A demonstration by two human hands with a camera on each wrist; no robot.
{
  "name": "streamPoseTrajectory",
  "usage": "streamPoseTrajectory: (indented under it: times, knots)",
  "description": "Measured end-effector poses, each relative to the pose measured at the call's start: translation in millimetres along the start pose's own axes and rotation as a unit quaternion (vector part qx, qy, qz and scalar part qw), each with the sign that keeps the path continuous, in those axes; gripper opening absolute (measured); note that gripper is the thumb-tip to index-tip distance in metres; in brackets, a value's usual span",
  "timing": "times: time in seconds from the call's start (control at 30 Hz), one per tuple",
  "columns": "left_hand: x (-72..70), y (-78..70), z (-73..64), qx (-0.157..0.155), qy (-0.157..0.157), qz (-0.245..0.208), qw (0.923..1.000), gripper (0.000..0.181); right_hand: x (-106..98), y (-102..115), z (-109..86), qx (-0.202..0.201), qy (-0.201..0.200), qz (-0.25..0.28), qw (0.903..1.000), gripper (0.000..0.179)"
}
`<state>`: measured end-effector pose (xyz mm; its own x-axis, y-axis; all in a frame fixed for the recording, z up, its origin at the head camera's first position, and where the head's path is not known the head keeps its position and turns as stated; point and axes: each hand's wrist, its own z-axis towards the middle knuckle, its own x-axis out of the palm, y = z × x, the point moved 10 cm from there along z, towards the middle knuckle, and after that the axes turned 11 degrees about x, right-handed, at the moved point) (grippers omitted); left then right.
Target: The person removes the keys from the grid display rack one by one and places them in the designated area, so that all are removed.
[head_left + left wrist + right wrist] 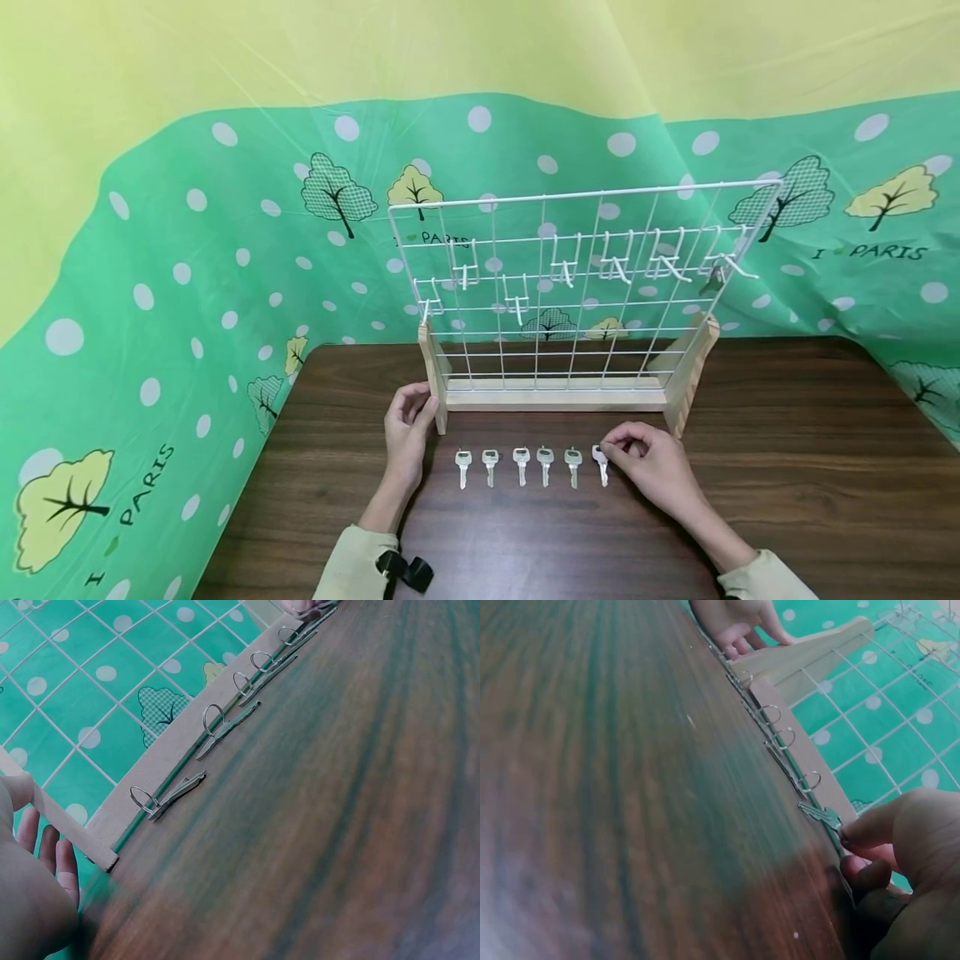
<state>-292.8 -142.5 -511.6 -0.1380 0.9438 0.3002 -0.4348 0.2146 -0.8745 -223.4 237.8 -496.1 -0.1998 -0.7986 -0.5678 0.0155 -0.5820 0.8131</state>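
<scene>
A white wire grid rack (553, 197) stands upright on the table between two wooden side pieces. My left hand (408, 427) holds the left wooden side piece (432, 379), thumb in front and the other fingers behind it, as the left wrist view shows. Several silver keys lie in a row in front of the rack, among them a key (463, 468) at the left end, each with a wire ring (214, 720). At the right end, my right hand (651, 461) pinches the top of the last key (823, 816) between thumb and fingers; its ring is hidden by the fingertips.
Several white hooks, one of them a middle hook (615, 268), hang on the upper grid. A small dark object (711, 282) hangs near the rightmost hook. The brown wooden table (810, 467) meets a green and yellow printed cloth (247, 183) at its back and left.
</scene>
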Motion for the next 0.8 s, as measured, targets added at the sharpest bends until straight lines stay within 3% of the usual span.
streamPoseTrajectory:
  times: [0.4, 0.8]
  knots:
    - [0.5, -0.7, 1.3, -0.001, 0.0, -0.001, 1.0, 0.032, -1.8, 11.1, -5.2, -0.054, -0.049, -0.07, 0.9949, 0.03]
    - [0.8, 1.6, 0.3, -0.009, 0.002, -0.004, 1.0, 0.033, -1.5, 6.7, -3.5, -0.036, -0.037, -0.069, 0.9963, 0.028]
